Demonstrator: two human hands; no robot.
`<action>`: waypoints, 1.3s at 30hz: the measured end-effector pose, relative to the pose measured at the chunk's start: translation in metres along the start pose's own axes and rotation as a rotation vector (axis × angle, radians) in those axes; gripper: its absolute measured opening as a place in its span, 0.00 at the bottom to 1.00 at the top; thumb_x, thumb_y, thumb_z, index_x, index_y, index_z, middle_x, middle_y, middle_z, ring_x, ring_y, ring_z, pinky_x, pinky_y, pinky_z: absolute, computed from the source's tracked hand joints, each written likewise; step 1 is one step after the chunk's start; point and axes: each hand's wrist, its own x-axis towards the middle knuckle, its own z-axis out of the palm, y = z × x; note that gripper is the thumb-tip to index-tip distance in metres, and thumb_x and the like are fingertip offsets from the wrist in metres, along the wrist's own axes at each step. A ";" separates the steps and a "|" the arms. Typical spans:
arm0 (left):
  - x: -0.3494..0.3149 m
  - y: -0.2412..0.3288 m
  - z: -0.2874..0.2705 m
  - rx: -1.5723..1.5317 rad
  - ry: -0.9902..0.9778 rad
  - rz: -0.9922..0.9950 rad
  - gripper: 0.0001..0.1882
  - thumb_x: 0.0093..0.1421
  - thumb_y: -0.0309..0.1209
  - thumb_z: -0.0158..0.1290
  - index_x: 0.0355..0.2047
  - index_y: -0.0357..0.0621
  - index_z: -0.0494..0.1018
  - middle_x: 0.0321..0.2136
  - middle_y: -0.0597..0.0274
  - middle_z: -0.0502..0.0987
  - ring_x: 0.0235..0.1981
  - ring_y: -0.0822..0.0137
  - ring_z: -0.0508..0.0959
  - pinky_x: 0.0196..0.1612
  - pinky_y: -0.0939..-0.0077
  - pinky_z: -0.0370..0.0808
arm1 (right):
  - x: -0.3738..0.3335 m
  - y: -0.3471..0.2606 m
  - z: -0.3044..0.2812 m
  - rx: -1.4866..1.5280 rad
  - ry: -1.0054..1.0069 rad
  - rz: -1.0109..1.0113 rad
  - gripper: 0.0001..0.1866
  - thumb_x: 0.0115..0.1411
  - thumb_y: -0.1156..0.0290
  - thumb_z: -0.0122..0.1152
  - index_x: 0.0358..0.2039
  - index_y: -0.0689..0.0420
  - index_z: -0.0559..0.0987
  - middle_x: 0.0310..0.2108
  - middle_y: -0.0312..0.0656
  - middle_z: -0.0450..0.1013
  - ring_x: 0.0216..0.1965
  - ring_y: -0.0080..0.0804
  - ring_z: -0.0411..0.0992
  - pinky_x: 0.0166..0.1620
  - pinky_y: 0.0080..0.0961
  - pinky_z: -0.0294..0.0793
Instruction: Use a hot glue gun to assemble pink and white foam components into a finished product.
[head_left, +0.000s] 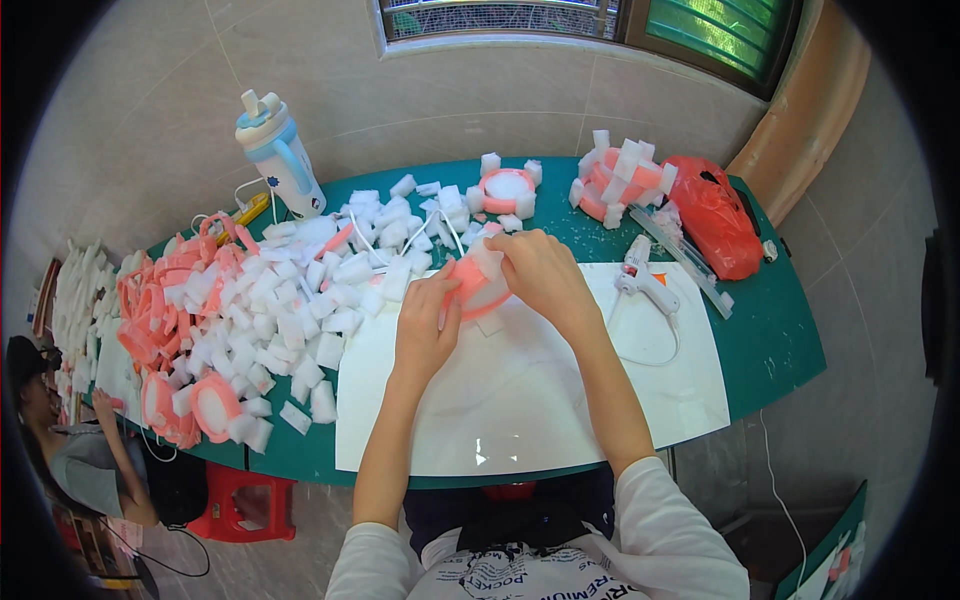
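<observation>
Over the white sheet (520, 390), a pink ring-shaped piece (467, 283) with a pale centre is held between my two hands. My left hand (427, 320) grips its left edge with the thumb and fingers. The fingers of my right hand (541, 272) are closed at its upper right edge, by a white foam block (489, 261). Part of the ring is hidden behind my fingers. To the right of my right hand, a white glue gun (650, 285) lies with its cord curling over the sheet.
Loose white foam blocks (290, 325) and pink rings (155, 310) pile up on the left. Behind stand a bottle (285, 165), a foam-edged ring (507, 187) and a stack of such rings (618, 180). A red bag (715, 220) lies far right; a person (85, 465) sits left.
</observation>
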 end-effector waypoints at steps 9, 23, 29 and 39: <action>0.000 0.002 -0.001 0.018 -0.018 -0.015 0.12 0.50 0.21 0.52 0.36 0.37 0.69 0.47 0.51 0.71 0.39 0.56 0.72 0.42 0.70 0.69 | 0.000 0.000 0.000 0.005 -0.006 0.006 0.13 0.47 0.81 0.50 0.34 0.60 0.79 0.24 0.50 0.74 0.28 0.45 0.72 0.32 0.35 0.71; 0.000 0.003 -0.001 0.008 -0.019 -0.013 0.15 0.46 0.21 0.54 0.37 0.37 0.68 0.47 0.50 0.71 0.40 0.55 0.71 0.43 0.69 0.68 | 0.000 -0.002 -0.002 -0.007 -0.035 0.024 0.14 0.47 0.81 0.50 0.34 0.59 0.79 0.25 0.50 0.74 0.28 0.45 0.72 0.33 0.36 0.71; 0.000 0.002 -0.001 0.019 -0.024 -0.006 0.16 0.46 0.21 0.54 0.37 0.37 0.68 0.48 0.50 0.71 0.40 0.55 0.71 0.44 0.69 0.68 | 0.000 -0.001 -0.001 -0.004 -0.021 0.016 0.14 0.47 0.81 0.50 0.34 0.60 0.79 0.25 0.50 0.74 0.28 0.45 0.72 0.32 0.36 0.70; -0.001 0.001 -0.002 0.009 -0.032 0.002 0.17 0.45 0.20 0.53 0.38 0.37 0.68 0.48 0.51 0.70 0.41 0.54 0.71 0.44 0.68 0.68 | 0.000 -0.001 -0.001 0.000 -0.019 0.012 0.14 0.48 0.81 0.49 0.34 0.60 0.79 0.24 0.50 0.73 0.27 0.46 0.72 0.32 0.36 0.70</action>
